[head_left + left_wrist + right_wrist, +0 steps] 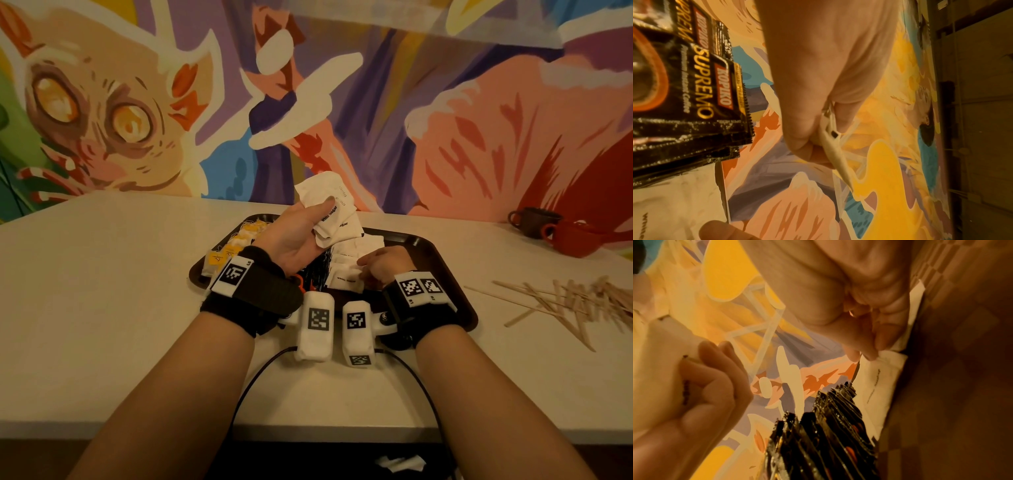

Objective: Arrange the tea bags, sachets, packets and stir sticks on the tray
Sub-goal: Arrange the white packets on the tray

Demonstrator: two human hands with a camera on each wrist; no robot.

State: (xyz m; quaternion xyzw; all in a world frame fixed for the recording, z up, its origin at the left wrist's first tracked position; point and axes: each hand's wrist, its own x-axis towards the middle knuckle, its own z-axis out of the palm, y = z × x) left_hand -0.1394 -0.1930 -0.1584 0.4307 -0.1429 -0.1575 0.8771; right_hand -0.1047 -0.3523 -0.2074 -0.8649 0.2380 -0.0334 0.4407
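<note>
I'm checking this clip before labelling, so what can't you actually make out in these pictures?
- Head view: the left hand and wrist cameras hide most coffee packets.
- Head view: the right hand covers sugar sachets; count unclear.
- Head view: tea bags too small to read.

Matt white paper is seen on the sugar sachets [330, 212], creased where gripped. Glossy black foil with serrated edges is shown by the coffee packets [694, 97]. The tray [442, 270] appears as dark, smooth plastic. Pale bare wood is seen in the stir sticks [561, 301] near the table's right edge. The table [102, 308] looks smooth and matt.
</note>
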